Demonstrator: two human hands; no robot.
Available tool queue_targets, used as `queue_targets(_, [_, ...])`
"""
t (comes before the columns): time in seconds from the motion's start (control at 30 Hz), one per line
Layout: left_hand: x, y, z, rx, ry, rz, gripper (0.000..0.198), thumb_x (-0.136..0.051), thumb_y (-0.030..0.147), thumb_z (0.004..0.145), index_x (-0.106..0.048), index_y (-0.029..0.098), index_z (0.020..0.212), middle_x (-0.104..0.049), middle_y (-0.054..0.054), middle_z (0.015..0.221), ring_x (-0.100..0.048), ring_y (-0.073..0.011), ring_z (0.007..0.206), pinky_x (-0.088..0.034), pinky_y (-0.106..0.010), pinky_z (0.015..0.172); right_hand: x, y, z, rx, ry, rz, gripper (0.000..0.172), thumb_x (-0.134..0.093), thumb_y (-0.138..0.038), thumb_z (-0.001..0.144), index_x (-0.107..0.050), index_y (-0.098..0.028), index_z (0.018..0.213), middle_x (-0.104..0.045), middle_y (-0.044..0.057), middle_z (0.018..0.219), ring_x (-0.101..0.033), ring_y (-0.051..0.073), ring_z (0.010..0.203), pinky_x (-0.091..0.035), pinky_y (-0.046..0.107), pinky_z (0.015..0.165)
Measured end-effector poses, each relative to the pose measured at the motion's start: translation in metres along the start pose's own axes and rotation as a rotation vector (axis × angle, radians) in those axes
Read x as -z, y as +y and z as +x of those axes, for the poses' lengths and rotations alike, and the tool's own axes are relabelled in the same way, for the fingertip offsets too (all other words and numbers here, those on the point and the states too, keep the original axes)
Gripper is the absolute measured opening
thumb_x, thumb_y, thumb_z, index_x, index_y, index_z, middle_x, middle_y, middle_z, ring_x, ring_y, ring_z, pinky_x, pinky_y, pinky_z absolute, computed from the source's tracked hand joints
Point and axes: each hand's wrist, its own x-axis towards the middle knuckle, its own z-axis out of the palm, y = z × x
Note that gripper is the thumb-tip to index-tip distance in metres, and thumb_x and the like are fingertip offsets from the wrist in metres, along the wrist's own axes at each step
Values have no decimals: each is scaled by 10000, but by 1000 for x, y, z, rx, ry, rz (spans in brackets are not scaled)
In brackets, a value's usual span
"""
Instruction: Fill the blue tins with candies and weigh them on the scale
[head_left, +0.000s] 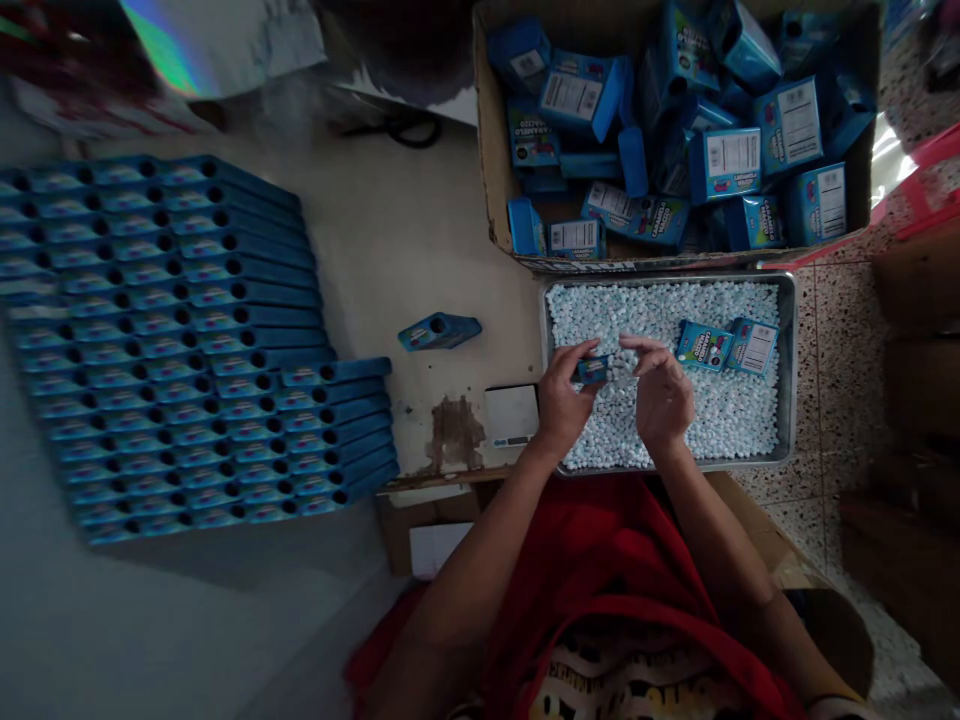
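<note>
Over a metal tray (787, 370) full of small white candies (720, 420), my left hand (568, 400) is closed around a small blue candy box (592, 370), its narrow end facing up. Just to the right, my right hand (664, 395) is loosely cupped, its fingers apart and pointing toward the box. Some white candies show by its fingertips; whether any rest in the palm I cannot make out. Two more blue boxes, one showing its front (705, 345) and one its white label (752, 346), lie on the candies right of my right hand.
A cardboard carton (491, 190) of loose blue boxes stands behind the tray. Left of the tray are a small white scale (512, 416) and a single blue box (439, 331). Rows of stacked blue boxes (187, 350) fill the left side. Black scissors (412, 130) lie at the back.
</note>
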Motion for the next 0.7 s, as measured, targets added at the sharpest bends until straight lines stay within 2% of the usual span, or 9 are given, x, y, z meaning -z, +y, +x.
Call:
queue_targets(0.07, [2, -10, 0, 34, 27, 1, 353, -755, 185, 923, -722, 230, 1272, -719, -75, 1191, -711, -231, 1134, -590, -367, 1041, 19, 17, -3, 6, -7, -118, 470, -404, -611, 1020, -615, -259, 792, -757, 88, 1202, -662, 307, 1292, -434, 575, 1196])
queue_targets(0.13, [8, -17, -1, 56, 22, 9, 356, -745, 184, 924, -722, 227, 1276, -704, -81, 1217, -705, -235, 1158, -591, -379, 1058, 43, 39, -2, 13, -33, -385, 363, -504, -542, 1027, -679, -257, 886, -752, 89, 1269, -645, 297, 1310, -414, 571, 1211])
queue_targets(0.23, [19, -22, -2, 62, -31, 30, 408, -729, 197, 939, -701, 248, 1342, -683, -71, 1220, -711, -221, 1131, -605, -382, 1049, 69, 74, 10, 93, -210, -791, 325, -659, -526, 967, -742, -260, 1134, -664, 120, 1472, -507, 333, 1488, -332, 591, 1270])
queue_targets(0.33, [29, -23, -4, 49, -41, 55, 415, -731, 207, 951, -700, 272, 1359, -669, -64, 1226, -706, -217, 1135, -609, -382, 1050, 72, 102, 22, 152, -362, -990, 541, -784, -552, 876, -710, -277, 1336, -511, 132, 1647, -295, 405, 1630, -204, 644, 1315])
queue_targets(0.4, [33, -26, -6, 54, 2, 74, 425, -753, 220, 945, -703, 282, 1363, -656, -64, 1238, -695, -221, 1157, -611, -373, 1043, 66, 112, 27, 123, -348, -1045, 503, -794, -526, 869, -729, -275, 1300, -554, 145, 1591, -356, 429, 1586, -226, 668, 1295])
queue_targets(0.5, [37, -35, -8, 79, 6, 98, 441, -781, 227, 927, -713, 269, 1360, -647, -64, 1218, -696, -215, 1147, -612, -350, 1024, 62, 119, 28, -13, -235, -1008, 304, -800, -442, 833, -762, -236, 1054, -710, 154, 1306, -577, 398, 1361, -373, 631, 1220])
queue_targets(0.57, [36, -40, -10, 93, -24, 132, 446, -816, 226, 894, -733, 252, 1331, -652, -69, 1194, -702, -221, 1135, -611, -350, 1018, 63, 117, 30, -141, -94, -854, 285, -846, -413, 735, -727, -232, 919, -751, 117, 1092, -663, 351, 1183, -490, 555, 1125])
queue_targets(0.63, [32, -41, -10, 97, -46, 175, 447, -852, 224, 851, -754, 237, 1287, -668, -76, 1180, -707, -237, 1126, -613, -363, 1011, 63, 110, 34, -330, 46, -555, 336, -867, -443, 669, -679, -240, 859, -737, 58, 917, -705, 290, 1001, -587, 449, 945])
queue_targets(0.7, [26, -36, -10, 90, -68, 203, 424, -846, 206, 840, -759, 231, 1254, -698, -81, 1186, -711, -250, 1126, -612, -377, 1011, 60, 95, 38, -542, 80, -166, 389, -838, -541, 683, -641, -243, 838, -707, 25, 814, -713, 248, 859, -595, 362, 746])
